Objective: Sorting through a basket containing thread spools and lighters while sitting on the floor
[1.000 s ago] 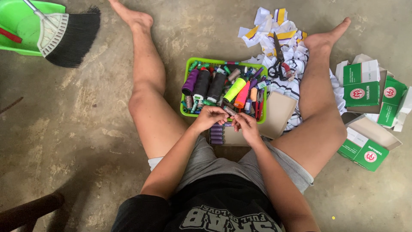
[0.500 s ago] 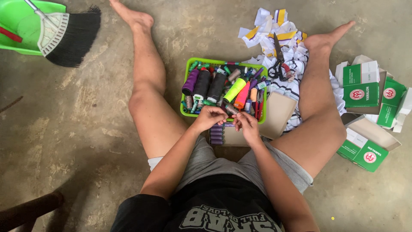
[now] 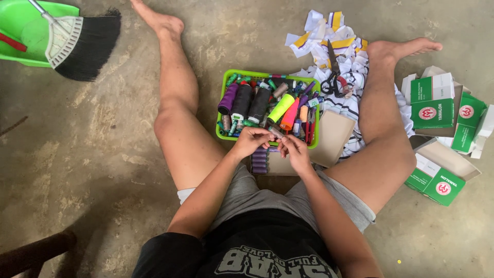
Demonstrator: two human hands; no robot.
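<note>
We sit on the concrete floor (image 3: 103,154), legs spread; the left hand (image 3: 250,141) and right hand (image 3: 293,149) meet at the centre, fingers pinched narrowly on a small spool (image 3: 275,133), at 6 o'clock of the green basket (image 3: 222,110) of thread spools, just at its near rim; purple spools (image 3: 259,160) lie below the hands; scissors (image 3: 333,77) rest on fabric scraps (image 3: 334,41) at 1 o'clock; green boxes (image 3: 437,108) at 3 o'clock; a broom (image 3: 77,41) and dustpan (image 3: 20,25) at 10 o'clock.
</note>
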